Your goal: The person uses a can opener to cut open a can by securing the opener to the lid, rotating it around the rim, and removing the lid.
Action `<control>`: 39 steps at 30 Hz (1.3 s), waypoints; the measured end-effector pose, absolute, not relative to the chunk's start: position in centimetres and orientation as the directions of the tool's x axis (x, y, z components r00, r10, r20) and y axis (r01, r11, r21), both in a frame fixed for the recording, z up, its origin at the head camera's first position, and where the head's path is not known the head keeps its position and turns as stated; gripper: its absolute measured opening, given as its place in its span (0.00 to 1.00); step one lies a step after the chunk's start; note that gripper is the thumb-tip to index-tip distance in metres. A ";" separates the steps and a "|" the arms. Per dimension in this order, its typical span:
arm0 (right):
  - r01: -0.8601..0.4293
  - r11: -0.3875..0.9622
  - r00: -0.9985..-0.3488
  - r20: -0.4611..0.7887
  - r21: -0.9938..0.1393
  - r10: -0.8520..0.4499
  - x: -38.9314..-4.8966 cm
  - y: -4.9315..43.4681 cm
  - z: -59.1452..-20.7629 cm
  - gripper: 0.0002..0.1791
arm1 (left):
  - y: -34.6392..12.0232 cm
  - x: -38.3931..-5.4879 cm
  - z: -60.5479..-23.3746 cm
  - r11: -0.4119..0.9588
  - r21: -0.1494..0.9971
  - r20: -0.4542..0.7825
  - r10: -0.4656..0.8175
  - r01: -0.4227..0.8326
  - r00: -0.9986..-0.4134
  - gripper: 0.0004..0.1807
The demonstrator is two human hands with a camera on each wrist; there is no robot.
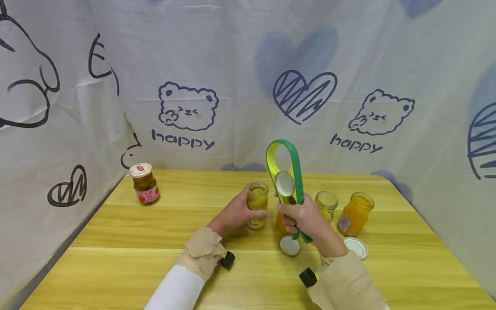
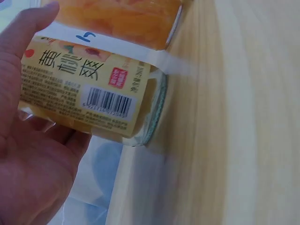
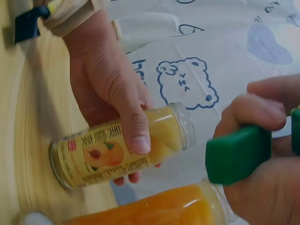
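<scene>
My left hand [image 1: 232, 212] grips a glass jar [image 1: 257, 200] with a yellow peach label. The jar's mouth is uncovered, and its base is at the table in the right wrist view. Fingers and thumb [image 3: 140, 140] wrap round its sides. My right hand [image 1: 311, 219] holds a green jar opener [image 1: 297, 172] upright by its handles, to the right of that jar. A round metal lid [image 1: 285, 184] sits at the lower part of the opener's loop. Partly hidden behind my right hand is a jar of orange fruit [image 3: 159, 206].
Two more uncovered jars, one glass jar [image 1: 326, 201] and one orange-filled jar [image 1: 355, 215], stand to the right. One loose lid [image 1: 290, 246] lies in front of my right hand, another lid [image 1: 355, 249] farther right. A lidded jar [image 1: 146, 187] stands at the table's back left.
</scene>
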State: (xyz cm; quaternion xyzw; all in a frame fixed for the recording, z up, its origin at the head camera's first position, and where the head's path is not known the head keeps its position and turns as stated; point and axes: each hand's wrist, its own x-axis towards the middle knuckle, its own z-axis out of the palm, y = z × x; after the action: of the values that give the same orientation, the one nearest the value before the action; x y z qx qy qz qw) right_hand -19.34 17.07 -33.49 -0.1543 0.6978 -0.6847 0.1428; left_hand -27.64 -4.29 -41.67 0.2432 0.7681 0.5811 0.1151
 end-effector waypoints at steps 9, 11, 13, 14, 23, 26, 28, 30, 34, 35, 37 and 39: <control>0.096 -0.178 -0.849 0.013 -0.979 -0.528 -19.5 17.7 -33.3 0.07 | -5.4 -28.2 -40.1 0.177 0.918 0.217 0.524 0.355 -0.824 0.49; 0.104 -0.199 -0.841 0.021 -0.974 -0.541 -19.4 17.7 -33.3 0.07 | -5.6 -28.1 -39.3 0.149 0.890 0.305 0.507 0.430 -0.806 0.48; 0.116 -0.212 -0.835 0.020 -0.970 -0.550 -19.3 17.8 -33.3 0.07 | -5.8 -27.7 -38.3 0.132 0.845 0.413 0.452 0.518 -0.790 0.45; 0.120 -0.216 -0.832 0.021 -0.969 -0.554 -19.3 17.8 -33.3 0.07 | -5.8 -27.6 -37.8 0.122 0.824 0.465 0.413 0.553 -0.783 0.43; 0.142 -0.187 -0.835 -0.016 -0.972 -0.550 -19.1 17.6 -33.3 0.07 | -4.9 -24.7 -33.1 0.208 0.561 0.752 0.275 0.801 -0.599 0.31; 0.142 -0.201 -0.816 0.001 -0.969 -0.578 -19.2 17.5 -33.6 0.07 | -4.2 -24.0 -32.6 0.276 0.415 0.784 0.375 0.867 -0.495 0.35; 0.133 -0.208 -0.794 0.022 -0.969 -0.608 -19.3 17.5 -33.8 0.07 | -3.6 -23.6 -32.6 0.307 0.318 0.792 0.434 0.897 -0.430 0.36; 0.113 -0.193 -0.779 0.034 -0.975 -0.626 -19.4 17.4 -34.1 0.08 | -3.1 -23.3 -32.6 0.342 0.238 0.794 0.471 0.909 -0.384 0.37; 0.082 -0.144 -0.766 0.030 -0.986 -0.643 -19.6 17.1 -34.4 0.10 | -2.7 -22.9 -32.6 0.414 0.158 0.791 0.490 0.896 -0.366 0.39; 0.077 -0.131 -0.766 0.025 -0.988 -0.642 -19.6 17.1 -34.4 0.10 | -2.6 -22.8 -32.6 0.427 0.156 0.787 0.491 0.890 -0.374 0.39; 0.075 -0.123 -0.764 0.023 -0.990 -0.644 -19.6 16.9 -34.4 0.09 | -2.6 -22.6 -32.4 0.447 0.159 0.779 0.491 0.880 -0.390 0.39; 0.074 -0.120 -0.765 0.021 -0.990 -0.644 -19.6 16.9 -34.4 0.09 | -2.5 -22.3 -32.3 0.466 0.161 0.771 0.491 0.870 -0.405 0.39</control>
State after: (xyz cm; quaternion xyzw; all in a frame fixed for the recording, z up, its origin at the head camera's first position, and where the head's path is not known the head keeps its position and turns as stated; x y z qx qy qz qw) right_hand -19.56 16.88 -34.39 -0.2323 0.6132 -0.7115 0.2525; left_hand -22.33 -2.48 -32.34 0.4316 0.7887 0.2841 -0.3332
